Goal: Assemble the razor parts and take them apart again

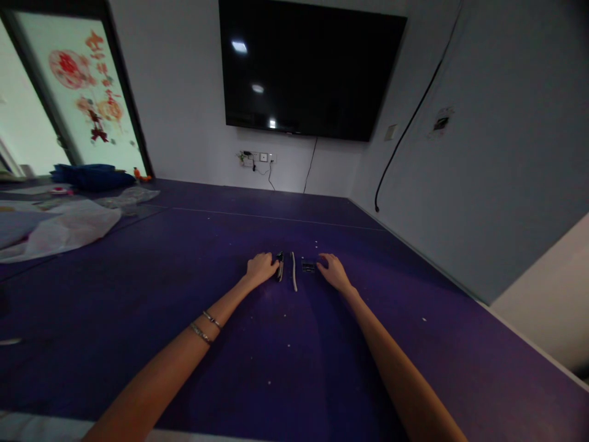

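Note:
My left hand (262,268) is closed, with fingertips at the side of a small dark, narrow object (280,267) that has a pale edge. Just right of that object a thin whitish strip (294,273), slightly curved, lies on the purple surface, touched by neither hand. Farther right is a small flat, dark rectangular piece (308,266) with lighter marks; its exact kind is too small to tell. My right hand (335,271) rests beside its right edge, fingers bent and thumb apart from the index finger, with nothing visible between them.
A purple tabletop (184,307) spreads all around, with several tiny white specks. Clear plastic sheeting (73,227) and a dark blue cloth bundle (94,177) lie at the far left. A black cable (409,123) hangs down the right wall. A television (313,67) hangs ahead.

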{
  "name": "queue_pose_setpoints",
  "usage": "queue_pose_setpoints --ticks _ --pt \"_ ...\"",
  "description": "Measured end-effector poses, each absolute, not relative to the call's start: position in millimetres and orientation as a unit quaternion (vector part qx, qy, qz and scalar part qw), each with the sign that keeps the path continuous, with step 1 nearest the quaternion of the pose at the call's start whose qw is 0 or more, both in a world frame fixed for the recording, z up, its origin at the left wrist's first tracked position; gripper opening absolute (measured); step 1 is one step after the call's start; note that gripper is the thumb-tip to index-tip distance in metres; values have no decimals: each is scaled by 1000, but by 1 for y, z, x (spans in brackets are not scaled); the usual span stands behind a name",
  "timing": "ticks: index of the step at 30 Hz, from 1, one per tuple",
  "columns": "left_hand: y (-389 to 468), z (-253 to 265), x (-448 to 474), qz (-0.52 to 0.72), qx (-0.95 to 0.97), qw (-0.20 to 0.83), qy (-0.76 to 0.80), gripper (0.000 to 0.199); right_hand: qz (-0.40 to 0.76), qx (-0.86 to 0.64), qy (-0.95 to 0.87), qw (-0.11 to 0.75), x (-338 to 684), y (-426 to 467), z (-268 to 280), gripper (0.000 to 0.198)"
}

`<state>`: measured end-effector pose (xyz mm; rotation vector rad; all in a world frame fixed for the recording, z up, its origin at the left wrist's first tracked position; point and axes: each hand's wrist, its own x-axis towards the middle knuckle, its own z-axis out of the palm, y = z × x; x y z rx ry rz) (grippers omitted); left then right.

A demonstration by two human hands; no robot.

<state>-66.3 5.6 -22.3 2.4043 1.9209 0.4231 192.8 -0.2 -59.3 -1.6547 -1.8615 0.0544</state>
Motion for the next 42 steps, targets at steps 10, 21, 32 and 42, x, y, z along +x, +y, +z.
queue_pose_setpoints --ticks 10,21,32,42 --pt "33 -50 -103 139 752 -59 642 52 -34 -674 -708 208 228 -19 -70 39" --pt "36 -53 -105 120 761 -35 636 53 -54 -674 -709 203 229 -20 -73 39" --pt "27 -45 -102 182 734 -57 652 53 -42 -672 -709 209 228 -21 -71 39" --pt "11 -23 -55 176 753 -15 634 52 -37 -682 -704 195 226 -22 -69 40"
